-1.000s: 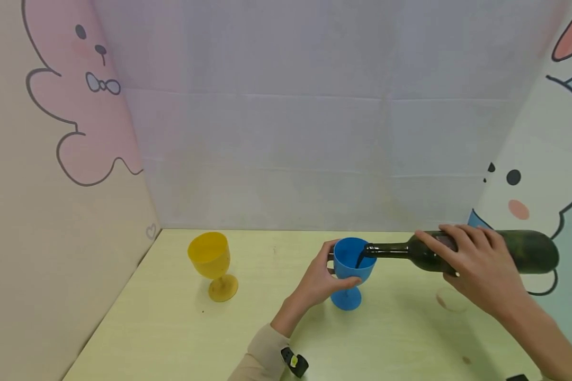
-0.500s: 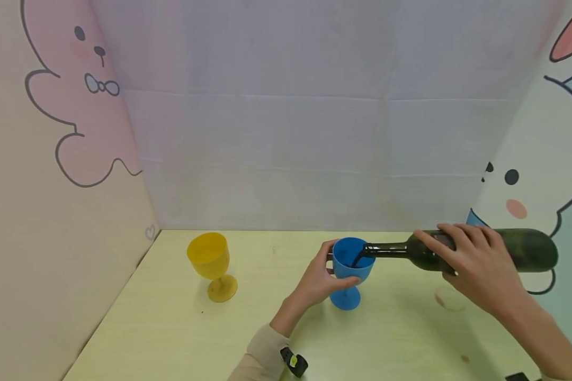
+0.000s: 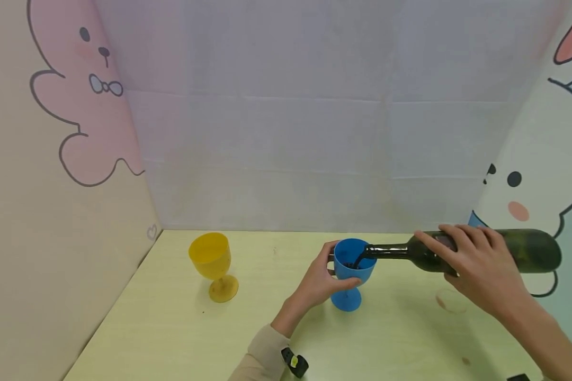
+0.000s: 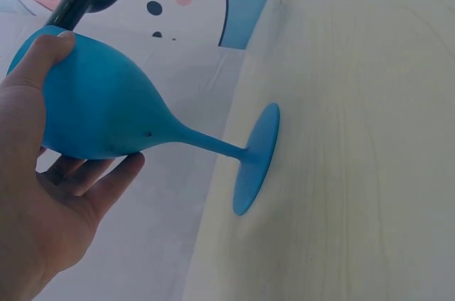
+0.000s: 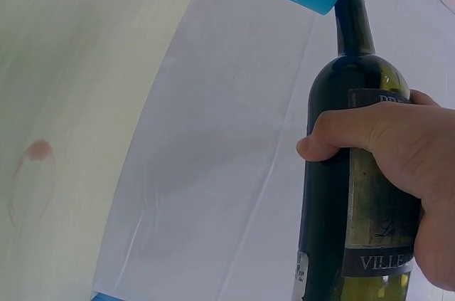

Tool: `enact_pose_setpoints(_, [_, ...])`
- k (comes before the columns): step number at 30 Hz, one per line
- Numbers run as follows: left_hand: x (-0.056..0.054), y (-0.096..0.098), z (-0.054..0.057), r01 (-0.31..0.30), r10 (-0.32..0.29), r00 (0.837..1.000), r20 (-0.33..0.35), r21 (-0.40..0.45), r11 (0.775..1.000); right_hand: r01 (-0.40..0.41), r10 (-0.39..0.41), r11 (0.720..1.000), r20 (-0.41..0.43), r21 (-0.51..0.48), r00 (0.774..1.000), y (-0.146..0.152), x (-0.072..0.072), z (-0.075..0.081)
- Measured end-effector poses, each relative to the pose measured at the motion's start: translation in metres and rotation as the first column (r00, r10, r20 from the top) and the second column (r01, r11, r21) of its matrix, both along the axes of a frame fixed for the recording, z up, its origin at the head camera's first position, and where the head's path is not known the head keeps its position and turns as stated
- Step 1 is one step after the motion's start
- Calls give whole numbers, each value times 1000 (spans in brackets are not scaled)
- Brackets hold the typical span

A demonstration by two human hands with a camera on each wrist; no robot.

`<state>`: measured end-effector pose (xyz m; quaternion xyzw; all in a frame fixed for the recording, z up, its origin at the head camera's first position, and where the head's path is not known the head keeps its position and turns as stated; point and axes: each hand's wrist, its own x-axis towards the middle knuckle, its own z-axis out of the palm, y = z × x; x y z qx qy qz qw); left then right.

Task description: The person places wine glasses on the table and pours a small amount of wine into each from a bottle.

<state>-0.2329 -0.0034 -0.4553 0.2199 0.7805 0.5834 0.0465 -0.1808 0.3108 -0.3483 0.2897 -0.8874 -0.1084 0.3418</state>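
Observation:
My left hand (image 3: pixel 314 283) holds a blue plastic goblet (image 3: pixel 355 272) by its bowl, thumb on the near side and fingers round the far side. In the left wrist view the foot of the goblet (image 4: pixel 259 159) is right by the tabletop. With my right hand (image 3: pixel 483 270) I grip a dark green wine bottle (image 3: pixel 536 251) round its body, tipped nearly level. Its neck lies at the goblet's right rim, and a thin dark stream runs from the mouth into the bowl. Dark liquid (image 3: pixel 349 265) shows inside. The right wrist view shows the bottle's label (image 5: pixel 377 208).
A yellow goblet (image 3: pixel 209 259) stands upright on the left of the pale yellow table (image 3: pixel 248 338). Ring-shaped reddish stains (image 3: pixel 450 300) mark the tabletop under the bottle. A white sheet (image 3: pixel 286 132) hangs behind, between side walls with cartoon drawings.
Dark liquid now shows pooled in the blue goblet, where earlier mainly the stream was visible. Both hands, the bottle and the goblets have stayed almost still; the view shifts slightly.

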Motion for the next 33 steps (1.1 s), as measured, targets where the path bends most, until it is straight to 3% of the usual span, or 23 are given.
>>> enact_pose_setpoints(16, [1,-1,3,16,-16,999,-33,-3,1000,-10,10,1000,7,-3,1000,-1,-1,2])
enact_pose_setpoints(33, [0,0,0,6,-6,1000,7,6,1000,-13,13,1000,17,-18,1000,-2,-2,2])
